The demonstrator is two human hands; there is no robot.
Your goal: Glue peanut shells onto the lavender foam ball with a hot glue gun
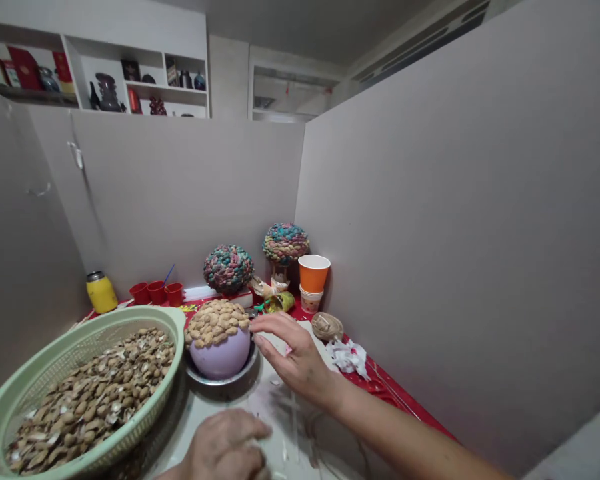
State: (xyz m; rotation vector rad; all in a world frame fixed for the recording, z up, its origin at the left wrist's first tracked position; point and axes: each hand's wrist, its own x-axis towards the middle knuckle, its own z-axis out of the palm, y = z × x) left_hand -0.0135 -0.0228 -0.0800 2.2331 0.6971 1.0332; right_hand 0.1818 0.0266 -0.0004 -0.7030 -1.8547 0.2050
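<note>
A pale green plastic colander [15, 400] heaped with brown shell halves sat at the lower left, its rim tilted toward the camera. Behind it, near the grey partition, stood a squat yellow jar [101, 292] with a metal lid, and just to its right a row of three small red cups [157, 292].

The left hand [227, 447] lay low at the bottom edge, knuckles up and fingers curled under; whether it pinched anything could not be told. Above it a lilac ball [221, 357] rested in a shallow steel bowl [240, 377], its upper part covered with tan shells stuck close together. Beyond that ball stood a finished round ball of shells painted teal and pink [229, 268], and a second painted one [285, 242] on a stem farther right.

The right hand [293, 357] reached in from the lower right, fingers loosely spread and bent, its fingertips [254, 325] just at the right edge of the shell-covered lilac ball; contact could not be confirmed.

Farther right an orange paper cup [313, 272] sat stacked on a white one, with a small coil of twine [327, 325] and a crumpled white-and-red scrap [349, 355] on the red tabletop [405, 407].
</note>
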